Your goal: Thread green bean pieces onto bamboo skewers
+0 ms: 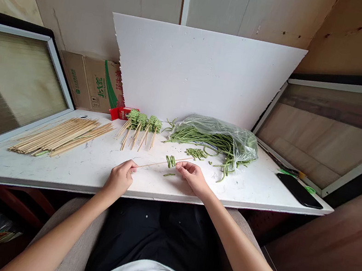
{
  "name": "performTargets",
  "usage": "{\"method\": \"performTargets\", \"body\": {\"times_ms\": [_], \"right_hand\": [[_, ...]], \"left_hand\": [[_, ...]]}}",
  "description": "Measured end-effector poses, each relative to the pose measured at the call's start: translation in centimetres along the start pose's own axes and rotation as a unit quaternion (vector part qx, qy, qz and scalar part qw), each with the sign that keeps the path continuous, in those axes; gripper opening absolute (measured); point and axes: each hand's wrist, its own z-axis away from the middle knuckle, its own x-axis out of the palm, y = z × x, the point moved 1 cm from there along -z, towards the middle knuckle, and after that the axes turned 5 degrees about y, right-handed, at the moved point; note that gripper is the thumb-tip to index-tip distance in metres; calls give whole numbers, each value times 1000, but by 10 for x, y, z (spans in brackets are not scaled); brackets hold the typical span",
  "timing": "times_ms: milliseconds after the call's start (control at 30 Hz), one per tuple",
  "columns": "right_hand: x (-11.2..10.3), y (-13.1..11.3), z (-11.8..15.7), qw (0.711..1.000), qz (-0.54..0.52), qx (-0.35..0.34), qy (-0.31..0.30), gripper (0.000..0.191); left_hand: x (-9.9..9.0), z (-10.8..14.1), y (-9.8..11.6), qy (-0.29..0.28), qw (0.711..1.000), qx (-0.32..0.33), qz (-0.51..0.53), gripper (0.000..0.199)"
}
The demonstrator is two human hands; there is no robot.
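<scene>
My left hand (121, 175) is closed around one end of a thin bamboo skewer (151, 165), which slants up to the right. Several short green bean pieces (170, 161) are threaded side by side near its far part. My right hand (192, 177) pinches at the rightmost bean piece with thumb and fingertips, beside the skewer's tip end. Below the skewer, a loose bean piece (169, 174) lies on the white table. A small pile of cut bean pieces (196, 153) sits just beyond my right hand.
Loose skewers (62, 135) lie in a heap at left. Finished bean skewers (143, 124) stand grouped near a red packet (118, 113). Long beans fill a clear plastic bag (216, 134). A black phone (299, 190) rests at right. A white board (199, 73) and a carton (90, 82) stand behind.
</scene>
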Motion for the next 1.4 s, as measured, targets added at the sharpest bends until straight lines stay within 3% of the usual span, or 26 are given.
{"method": "performTargets", "body": {"times_ms": [133,267,467,633,800,967,1067,1167,1400], "right_hand": [[-1,0,2,986,157,-54,5,36],[9,-3,7,928,334,-163,-9,21],[14,0,7,890,410,-199,5,13],[-6,3,-4,891,413,-191,12,17],[-51,6,-31,880,442,-154,77,26],[-91,12,-73,833,533,-76,128,29],[-100,11,-94,813,563,-54,137,30],[-101,9,-107,812,565,-44,136,28],[-109,-1,-99,826,543,-53,140,29]], "left_hand": [[-2,-3,5,15,999,-34,-15,25],[-1,-3,4,17,999,-40,-15,22],[0,-2,2,11,999,-40,-5,21],[1,-3,2,12,999,-43,1,20],[2,-1,2,11,999,-48,8,20],[4,0,0,14,999,-47,14,20],[4,1,-1,14,999,-46,13,21],[5,1,-2,12,999,-44,15,21],[6,0,-1,6,999,-52,14,20]]}}
